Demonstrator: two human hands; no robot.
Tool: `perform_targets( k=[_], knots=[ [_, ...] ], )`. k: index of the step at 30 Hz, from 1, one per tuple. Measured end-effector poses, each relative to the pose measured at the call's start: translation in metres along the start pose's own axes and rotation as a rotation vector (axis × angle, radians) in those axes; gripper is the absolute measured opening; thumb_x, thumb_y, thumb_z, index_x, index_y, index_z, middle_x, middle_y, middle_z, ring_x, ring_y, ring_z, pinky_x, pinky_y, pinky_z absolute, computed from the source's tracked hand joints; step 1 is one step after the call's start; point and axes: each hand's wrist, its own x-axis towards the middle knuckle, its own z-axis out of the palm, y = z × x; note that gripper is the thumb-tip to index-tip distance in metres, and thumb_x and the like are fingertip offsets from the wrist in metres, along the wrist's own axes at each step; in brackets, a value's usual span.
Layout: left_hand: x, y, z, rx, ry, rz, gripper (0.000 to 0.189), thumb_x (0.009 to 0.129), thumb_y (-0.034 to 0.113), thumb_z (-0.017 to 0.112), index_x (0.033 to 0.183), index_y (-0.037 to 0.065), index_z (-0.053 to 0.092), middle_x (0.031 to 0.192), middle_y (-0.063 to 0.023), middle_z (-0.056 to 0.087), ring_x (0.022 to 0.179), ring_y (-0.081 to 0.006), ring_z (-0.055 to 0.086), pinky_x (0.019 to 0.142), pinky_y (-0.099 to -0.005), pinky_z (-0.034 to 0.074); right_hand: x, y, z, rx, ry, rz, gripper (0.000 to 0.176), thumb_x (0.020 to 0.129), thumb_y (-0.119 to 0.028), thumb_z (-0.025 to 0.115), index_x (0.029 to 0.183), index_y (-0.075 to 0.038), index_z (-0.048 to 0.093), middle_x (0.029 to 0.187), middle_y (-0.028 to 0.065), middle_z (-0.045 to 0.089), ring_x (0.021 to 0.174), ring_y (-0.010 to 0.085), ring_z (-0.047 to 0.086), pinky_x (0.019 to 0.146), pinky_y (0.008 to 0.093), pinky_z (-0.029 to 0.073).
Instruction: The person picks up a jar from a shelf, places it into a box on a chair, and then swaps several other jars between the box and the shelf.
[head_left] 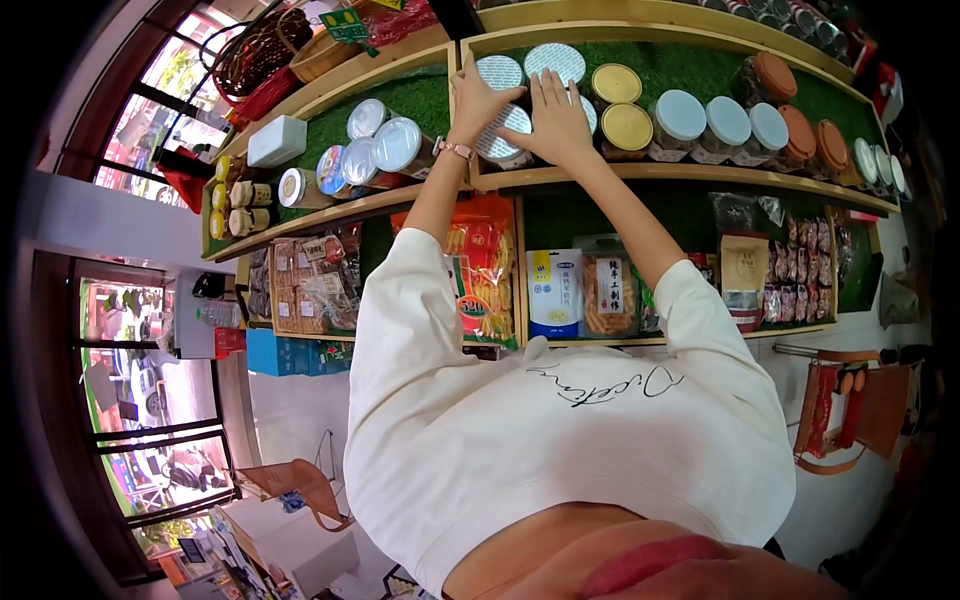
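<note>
Both hands reach over the upper shelf, lined with green turf. My left hand (478, 100), with a bracelet at the wrist, has its fingers spread beside a jar with a patterned white lid (500, 72). My right hand (558, 122) lies with fingers stretched over the jars, its thumb near a front jar with a patterned lid (503, 136). Behind its fingertips stands another patterned-lid jar (555, 63). A jar is partly hidden under the right hand. Whether the palms touch the lids I cannot tell. Two gold-lidded jars (627, 127) stand just right.
Jars with pale blue lids (680, 115) and orange lids (797, 133) stand to the right. Clear-lidded tubs (397, 145) and a white box (277, 142) are at left. Wooden shelf edges (690, 174) border the turf. Packaged snacks (609, 292) fill a lower shelf. Baskets (258, 52) sit at upper left.
</note>
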Motion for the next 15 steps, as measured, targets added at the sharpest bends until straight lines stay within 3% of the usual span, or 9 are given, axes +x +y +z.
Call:
perform_targets(
  k=[4, 12, 15],
  knots=[
    [0.004, -0.01, 0.011, 0.11, -0.023, -0.033, 0.109, 0.055, 0.047, 0.082, 0.134, -0.007, 0.028, 0.124, -0.0327, 0.031, 0.117, -0.0436, 0.03, 0.097, -0.0472, 0.033, -0.001, 0.001, 0.004, 0.044, 0.037, -0.007, 0.104, 0.071, -0.075, 0.045, 0.134, 0.007, 0.031, 0.14, 0.0228, 0.032, 0.134, 0.0306, 0.025, 0.11, 0.0463, 0.013],
    [-0.002, -0.003, 0.008, 0.05, 0.068, 0.052, 0.11, 0.057, 0.042, 0.084, 0.136, -0.005, 0.023, 0.122, -0.0299, 0.034, 0.115, -0.0431, 0.035, 0.094, -0.0455, 0.037, -0.001, 0.0, -0.001, 0.019, 0.042, -0.01, 0.102, 0.073, -0.075, 0.042, 0.134, 0.007, 0.032, 0.139, 0.0239, 0.033, 0.134, 0.0317, 0.025, 0.11, 0.0471, 0.014],
    [-0.005, 0.007, -0.003, -0.072, 0.08, 0.13, 0.11, 0.058, 0.039, 0.083, 0.137, -0.006, 0.021, 0.12, -0.0325, 0.042, 0.11, -0.0436, 0.043, 0.092, -0.0455, 0.039, -0.005, 0.009, -0.016, 0.341, 0.283, -0.134, 0.078, 0.079, -0.05, 0.058, 0.134, 0.0, 0.035, 0.137, 0.0206, 0.038, 0.126, 0.0314, 0.037, 0.107, 0.0474, 0.022]
  ],
)
